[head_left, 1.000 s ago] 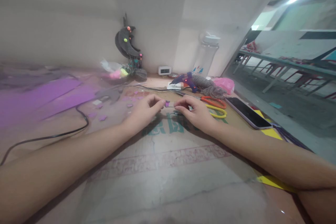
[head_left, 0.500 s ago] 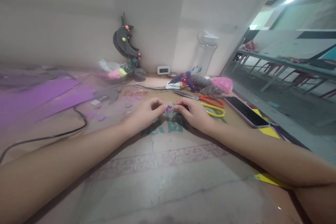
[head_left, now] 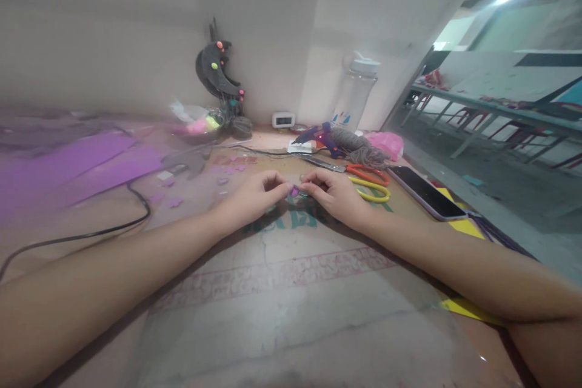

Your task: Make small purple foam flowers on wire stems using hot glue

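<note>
I held a small purple piece [head_left: 294, 191] out in front of me, above the board [head_left: 282, 315] with its green lettering and faded red printed band. My left hand [head_left: 291, 187] had it at the tips of thumb and forefinger, pinched nearly flat together, the other fingers curled in behind. My right hand [head_left: 304, 187] came up against it from the other side, thumb and forefinger drawn together too; whether they gripped the same piece or something thinner beside it was too small to tell. Just beyond my right knuckles lay scissors with orange handles [head_left: 367, 174], and nearer to the hand the yellow handles [head_left: 375, 190] of another tool, its far end hidden by my fingers. A phone [head_left: 427, 193] lay to their right, dark screen up. Further back sat a blue glue gun [head_left: 325, 138] with a small red light, against a bundle of grey yarn [head_left: 357, 147], with a pink bag [head_left: 386, 144] next to that. A clear bottle [head_left: 354, 97] and a little white clock [head_left: 283, 120] stood near the wall, and a dark crescent moon [head_left: 216, 73] dotted with coloured balls rose at their left. Purple scraps [head_left: 175, 202] and blurred purple sheets [head_left: 91, 157] spread off to my left, beside a black cord [head_left: 82, 235].
</note>
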{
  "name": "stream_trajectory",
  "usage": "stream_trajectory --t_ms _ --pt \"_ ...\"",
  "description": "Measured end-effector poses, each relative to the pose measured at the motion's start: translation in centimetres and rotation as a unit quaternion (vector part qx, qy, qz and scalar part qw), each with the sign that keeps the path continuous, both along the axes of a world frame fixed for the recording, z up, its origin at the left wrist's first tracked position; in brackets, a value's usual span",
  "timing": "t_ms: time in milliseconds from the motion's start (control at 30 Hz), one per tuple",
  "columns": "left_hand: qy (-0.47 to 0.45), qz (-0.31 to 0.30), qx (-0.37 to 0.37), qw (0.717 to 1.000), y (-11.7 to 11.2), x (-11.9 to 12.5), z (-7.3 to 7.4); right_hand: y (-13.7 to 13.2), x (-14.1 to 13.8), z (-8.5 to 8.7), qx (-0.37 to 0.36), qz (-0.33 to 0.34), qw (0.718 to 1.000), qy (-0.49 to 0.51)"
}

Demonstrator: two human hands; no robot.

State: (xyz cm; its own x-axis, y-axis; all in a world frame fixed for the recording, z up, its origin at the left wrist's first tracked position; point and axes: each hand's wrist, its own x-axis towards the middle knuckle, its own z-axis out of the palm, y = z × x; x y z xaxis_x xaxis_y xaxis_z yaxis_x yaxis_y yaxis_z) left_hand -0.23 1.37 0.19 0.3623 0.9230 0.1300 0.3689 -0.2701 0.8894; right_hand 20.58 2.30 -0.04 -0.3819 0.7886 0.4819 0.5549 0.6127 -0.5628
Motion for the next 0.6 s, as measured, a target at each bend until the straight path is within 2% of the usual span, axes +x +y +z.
stream_trajectory --t_ms 167,367,600 --pt "-0.008 -0.010 -0.014 1.000 0.12 0.03 0.02 -0.04 -0.05 0.20 -0.011 0.000 1.000 -0.014" --pt "-0.011 -0.028 0.002 1.000 0.38 -0.10 -0.31 -0.13 -0.20 0.68 -0.031 0.031 0.998 -0.035" --pt "-0.014 -0.023 0.067 0.997 -0.17 0.24 -0.49 -0.17 -0.35 0.51 -0.033 -0.001 0.999 -0.011"
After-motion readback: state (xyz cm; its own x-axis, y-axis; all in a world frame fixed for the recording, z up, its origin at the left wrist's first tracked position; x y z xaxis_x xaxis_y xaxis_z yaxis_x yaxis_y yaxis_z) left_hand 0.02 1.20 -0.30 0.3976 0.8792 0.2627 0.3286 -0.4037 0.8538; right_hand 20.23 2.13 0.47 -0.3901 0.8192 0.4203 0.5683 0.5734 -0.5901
